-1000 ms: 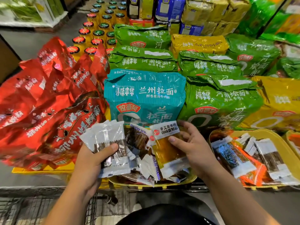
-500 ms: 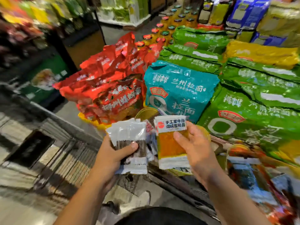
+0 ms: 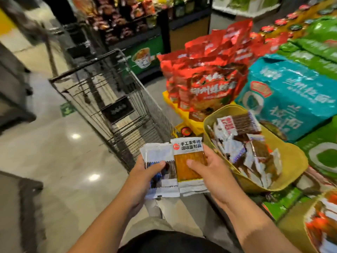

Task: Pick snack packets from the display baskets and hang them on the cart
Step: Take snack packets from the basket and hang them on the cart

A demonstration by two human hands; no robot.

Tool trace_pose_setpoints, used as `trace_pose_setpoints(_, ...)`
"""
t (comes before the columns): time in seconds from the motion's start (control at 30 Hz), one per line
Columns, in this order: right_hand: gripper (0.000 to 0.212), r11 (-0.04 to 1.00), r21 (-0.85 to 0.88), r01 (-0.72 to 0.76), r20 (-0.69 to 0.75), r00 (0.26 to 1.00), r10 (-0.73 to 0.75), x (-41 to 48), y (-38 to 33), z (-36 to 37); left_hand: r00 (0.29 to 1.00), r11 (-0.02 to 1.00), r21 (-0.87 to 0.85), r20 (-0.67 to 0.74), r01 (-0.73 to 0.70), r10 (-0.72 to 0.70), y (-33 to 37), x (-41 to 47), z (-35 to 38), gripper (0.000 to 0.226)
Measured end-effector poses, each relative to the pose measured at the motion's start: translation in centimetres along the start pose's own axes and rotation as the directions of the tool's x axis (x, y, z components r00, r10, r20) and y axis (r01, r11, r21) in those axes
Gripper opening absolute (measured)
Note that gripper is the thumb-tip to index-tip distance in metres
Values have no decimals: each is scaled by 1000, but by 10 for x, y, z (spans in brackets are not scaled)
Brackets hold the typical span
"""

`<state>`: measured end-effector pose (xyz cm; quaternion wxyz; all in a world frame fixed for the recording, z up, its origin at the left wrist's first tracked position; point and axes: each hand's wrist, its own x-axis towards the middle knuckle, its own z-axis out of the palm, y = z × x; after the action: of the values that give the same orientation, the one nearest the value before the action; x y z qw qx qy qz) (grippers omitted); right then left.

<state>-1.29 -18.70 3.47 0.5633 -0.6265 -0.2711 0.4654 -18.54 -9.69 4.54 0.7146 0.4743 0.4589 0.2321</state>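
My left hand point(image 3: 145, 172) grips a small stack of white snack packets with dark contents point(image 3: 160, 157), thumb across their front. Beside it my right hand point(image 3: 209, 170) pinches an orange snack packet with a white printed top point(image 3: 187, 156). Both packets are held side by side over the floor, just in front of the near end of the wire shopping cart point(image 3: 109, 99). A yellow display basket point(image 3: 291, 161) with several more packets sits to the right of my right hand.
Red snack bags point(image 3: 206, 79), a teal noodle pack point(image 3: 291, 95) and green packs point(image 3: 319, 46) are stacked on the display at right. A second basket point(image 3: 295, 232) is at the lower right. Dark shelving point(image 3: 127, 24) stands behind the cart. Glossy floor point(image 3: 63, 161) stretches left.
The view has swung left from the display to the cart. Both hands have carried their packets away from the basket and now hold them side by side near the cart's end.
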Motion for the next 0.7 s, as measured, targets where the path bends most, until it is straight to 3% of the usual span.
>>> trace_pose_setpoints(0.13, 41, 997, 5, -71, 117, 991, 70, 12, 3, 31, 1000, 997, -76, 0, 26, -26, 0, -6, -30, 53)
trace_pose_setpoints(0.3, 39, 990, -13, -137, 213, 967, 137, 42, 5, 81, 992, 994, -109, -129, -18, 4, -4, 7, -76, 54)
trace_pose_setpoints(0.47, 36, 988, -8, -152, 216, 965, 150, 84, -2, 151, 981, 990, -125, -189, -69, 45, 17, 31, -148, 60)
trace_pose_setpoints(0.7, 27, 985, 32, -169, 142, 976, 163, 145, -20, 236, 967, 983, -152, -247, -104, 64, 39, 91, -254, 46)
